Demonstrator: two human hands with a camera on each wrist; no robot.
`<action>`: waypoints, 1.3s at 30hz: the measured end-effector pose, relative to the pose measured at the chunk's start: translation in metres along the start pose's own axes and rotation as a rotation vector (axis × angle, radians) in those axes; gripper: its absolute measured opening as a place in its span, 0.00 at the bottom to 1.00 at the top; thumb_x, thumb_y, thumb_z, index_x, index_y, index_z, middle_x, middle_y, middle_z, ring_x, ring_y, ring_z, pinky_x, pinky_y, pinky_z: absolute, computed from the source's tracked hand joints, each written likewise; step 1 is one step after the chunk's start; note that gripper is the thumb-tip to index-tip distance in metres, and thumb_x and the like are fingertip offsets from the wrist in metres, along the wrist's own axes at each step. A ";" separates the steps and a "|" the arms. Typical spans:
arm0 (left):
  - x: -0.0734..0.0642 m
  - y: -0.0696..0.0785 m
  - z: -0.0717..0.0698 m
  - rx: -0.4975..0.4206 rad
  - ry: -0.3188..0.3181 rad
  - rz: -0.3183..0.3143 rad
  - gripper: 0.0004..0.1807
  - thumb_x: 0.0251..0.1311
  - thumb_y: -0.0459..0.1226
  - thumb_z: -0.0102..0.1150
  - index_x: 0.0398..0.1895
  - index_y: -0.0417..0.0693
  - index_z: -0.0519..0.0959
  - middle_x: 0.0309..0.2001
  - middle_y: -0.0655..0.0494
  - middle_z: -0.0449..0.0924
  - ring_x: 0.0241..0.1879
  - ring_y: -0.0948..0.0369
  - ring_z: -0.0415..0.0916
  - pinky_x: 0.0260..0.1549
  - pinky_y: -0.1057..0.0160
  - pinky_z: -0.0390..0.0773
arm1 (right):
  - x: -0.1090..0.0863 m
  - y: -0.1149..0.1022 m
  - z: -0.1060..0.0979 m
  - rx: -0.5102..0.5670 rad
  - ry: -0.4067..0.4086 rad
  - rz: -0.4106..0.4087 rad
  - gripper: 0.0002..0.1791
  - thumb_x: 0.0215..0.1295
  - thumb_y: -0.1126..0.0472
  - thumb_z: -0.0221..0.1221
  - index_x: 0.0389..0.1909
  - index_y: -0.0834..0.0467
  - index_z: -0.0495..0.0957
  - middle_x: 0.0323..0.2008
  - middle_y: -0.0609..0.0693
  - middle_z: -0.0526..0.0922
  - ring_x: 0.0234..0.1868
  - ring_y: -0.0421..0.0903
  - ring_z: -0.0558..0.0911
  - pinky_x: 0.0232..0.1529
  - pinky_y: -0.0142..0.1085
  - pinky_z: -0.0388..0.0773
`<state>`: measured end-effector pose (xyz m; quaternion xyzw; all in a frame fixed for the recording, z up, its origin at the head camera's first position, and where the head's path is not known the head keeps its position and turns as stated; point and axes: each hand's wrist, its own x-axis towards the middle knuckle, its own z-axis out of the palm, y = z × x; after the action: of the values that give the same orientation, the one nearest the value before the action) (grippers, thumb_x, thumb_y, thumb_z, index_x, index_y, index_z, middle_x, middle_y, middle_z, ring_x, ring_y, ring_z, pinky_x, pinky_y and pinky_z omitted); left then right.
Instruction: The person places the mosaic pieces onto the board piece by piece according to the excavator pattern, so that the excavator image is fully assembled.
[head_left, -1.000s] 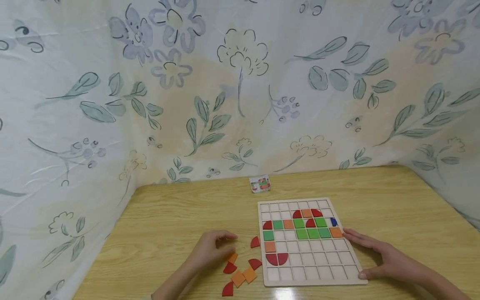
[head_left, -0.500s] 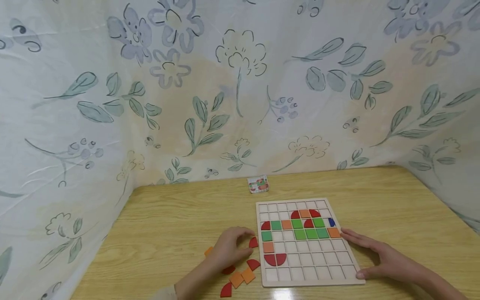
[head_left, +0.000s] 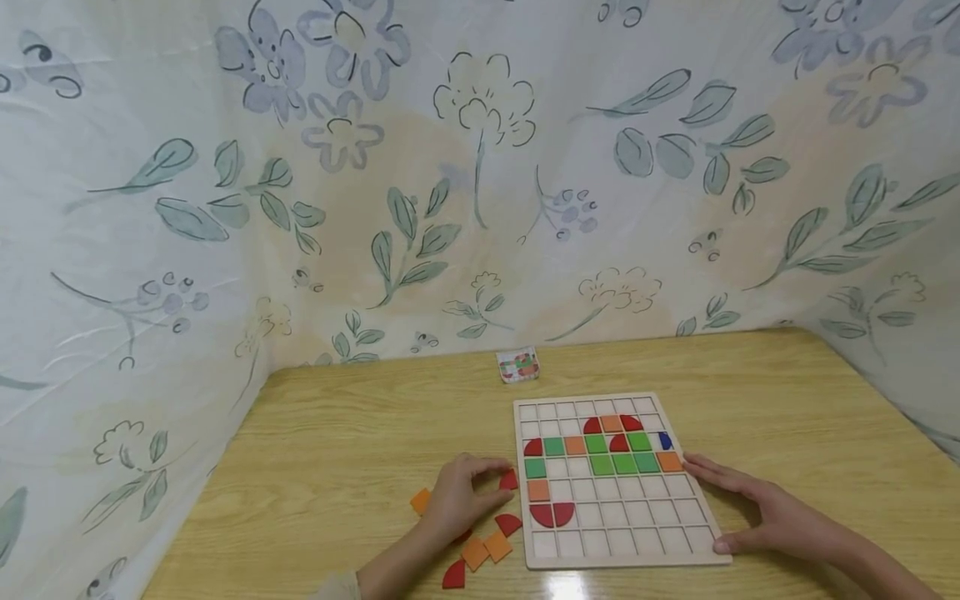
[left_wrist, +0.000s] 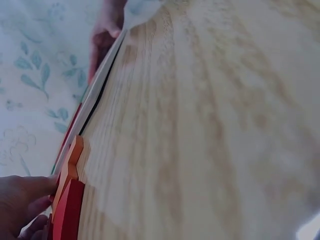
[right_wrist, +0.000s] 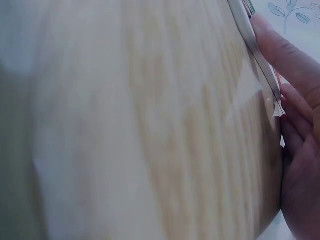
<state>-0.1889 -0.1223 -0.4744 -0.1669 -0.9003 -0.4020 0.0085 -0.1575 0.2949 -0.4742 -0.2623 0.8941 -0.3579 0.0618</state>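
Observation:
My left hand is beside the board's left edge in the head view, thumb and index finger pinching a red quarter-circle tile. The tile lies between the fingertips, partly covered. My right hand rests against the right edge of the pale gridded board, with extended fingers at the side and the thumb at the near right corner. Green and orange squares, red quarter-circles and a blue rounded piece sit in the grid. In the left wrist view, the left fingers are behind an upright-looking row of tile edges.
Loose tiles lie around the left forearm: orange squares, another orange square left of the wrist, and red quarter-circles. A small pattern card stands at the back of the wooden table, before a flowered cloth.
My left hand has moved right from an orange tile to the red quarter-circle near the board, and its fingertips have drawn in around it. That orange tile now lies farther left. The right hand keeps its place.

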 end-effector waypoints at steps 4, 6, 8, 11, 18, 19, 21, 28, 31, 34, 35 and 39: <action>-0.001 -0.001 0.003 -0.013 0.032 0.013 0.15 0.48 0.44 0.68 0.42 0.58 0.84 0.37 0.68 0.82 0.36 0.68 0.69 0.36 0.68 0.70 | 0.000 0.000 0.002 0.024 0.013 -0.012 0.44 0.49 0.49 0.67 0.68 0.53 0.60 0.70 0.40 0.55 0.60 0.12 0.45 0.49 0.10 0.44; -0.002 -0.001 0.004 -0.021 0.049 0.016 0.14 0.48 0.43 0.69 0.41 0.58 0.84 0.36 0.68 0.82 0.36 0.68 0.70 0.36 0.69 0.70 | 0.000 0.000 0.002 0.032 0.020 -0.021 0.45 0.48 0.49 0.67 0.68 0.53 0.60 0.70 0.41 0.55 0.60 0.12 0.45 0.48 0.08 0.42; -0.002 -0.001 0.005 -0.026 0.060 0.009 0.14 0.47 0.43 0.69 0.40 0.58 0.85 0.36 0.68 0.82 0.36 0.68 0.70 0.36 0.69 0.70 | 0.000 0.000 0.002 0.031 0.023 -0.024 0.45 0.48 0.49 0.67 0.68 0.54 0.60 0.70 0.41 0.56 0.60 0.12 0.45 0.48 0.08 0.42; -0.002 -0.001 0.005 -0.043 0.082 -0.016 0.13 0.46 0.42 0.70 0.39 0.57 0.85 0.36 0.67 0.82 0.37 0.66 0.72 0.37 0.68 0.71 | 0.000 0.000 0.001 0.006 0.018 -0.009 0.45 0.48 0.48 0.67 0.68 0.52 0.60 0.70 0.41 0.56 0.60 0.12 0.45 0.50 0.11 0.46; 0.001 0.003 0.000 -0.100 0.136 -0.037 0.13 0.45 0.41 0.71 0.38 0.56 0.85 0.34 0.65 0.82 0.35 0.65 0.72 0.34 0.69 0.73 | 0.001 -0.002 -0.003 -0.062 -0.011 0.046 0.45 0.48 0.44 0.65 0.68 0.49 0.59 0.69 0.40 0.56 0.59 0.11 0.45 0.49 0.19 0.59; 0.002 0.004 -0.001 -0.102 0.136 -0.034 0.13 0.45 0.41 0.71 0.38 0.56 0.85 0.34 0.65 0.82 0.34 0.65 0.71 0.33 0.69 0.72 | 0.001 -0.002 -0.003 -0.061 -0.010 0.046 0.45 0.48 0.44 0.65 0.68 0.49 0.60 0.69 0.40 0.57 0.59 0.11 0.45 0.49 0.19 0.59; 0.003 0.008 -0.001 -0.101 0.127 -0.026 0.13 0.45 0.41 0.70 0.38 0.56 0.85 0.33 0.66 0.82 0.33 0.66 0.70 0.33 0.69 0.72 | 0.001 -0.003 -0.003 -0.059 -0.007 0.043 0.45 0.48 0.44 0.66 0.68 0.50 0.60 0.69 0.40 0.57 0.59 0.11 0.45 0.49 0.19 0.59; 0.013 0.026 0.014 -0.125 0.025 0.033 0.13 0.45 0.42 0.70 0.37 0.55 0.85 0.33 0.64 0.81 0.32 0.65 0.67 0.30 0.69 0.67 | 0.001 -0.003 -0.003 -0.063 -0.011 0.049 0.45 0.48 0.44 0.66 0.68 0.49 0.60 0.69 0.40 0.57 0.59 0.11 0.45 0.49 0.21 0.60; 0.019 0.038 0.024 -0.119 -0.025 0.100 0.12 0.46 0.42 0.70 0.37 0.56 0.85 0.33 0.67 0.81 0.32 0.67 0.68 0.30 0.72 0.67 | 0.001 -0.002 -0.002 -0.055 -0.007 0.036 0.45 0.48 0.45 0.66 0.68 0.50 0.60 0.69 0.41 0.57 0.59 0.11 0.45 0.50 0.19 0.58; 0.026 0.052 0.033 -0.124 -0.073 0.158 0.12 0.47 0.41 0.70 0.37 0.56 0.85 0.33 0.69 0.81 0.32 0.69 0.70 0.30 0.73 0.69 | 0.000 -0.002 -0.002 -0.058 0.011 0.020 0.45 0.47 0.45 0.66 0.67 0.50 0.61 0.69 0.43 0.58 0.60 0.12 0.46 0.50 0.17 0.56; 0.028 0.057 0.036 -0.128 -0.093 0.166 0.11 0.47 0.41 0.69 0.37 0.56 0.85 0.32 0.69 0.81 0.33 0.70 0.71 0.31 0.73 0.70 | 0.000 -0.002 -0.002 -0.050 0.017 0.019 0.45 0.47 0.45 0.66 0.67 0.50 0.61 0.69 0.45 0.58 0.60 0.12 0.46 0.51 0.16 0.55; 0.035 0.072 0.048 -0.118 -0.155 0.186 0.10 0.47 0.40 0.69 0.36 0.57 0.85 0.32 0.71 0.81 0.33 0.72 0.70 0.32 0.75 0.70 | -0.003 -0.003 -0.003 -0.046 0.022 0.029 0.44 0.47 0.44 0.66 0.67 0.50 0.62 0.69 0.49 0.59 0.61 0.13 0.47 0.52 0.17 0.55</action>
<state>-0.1938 -0.0327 -0.4503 -0.2806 -0.8536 -0.4376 -0.0335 -0.1548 0.2963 -0.4701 -0.2468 0.9063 -0.3393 0.0510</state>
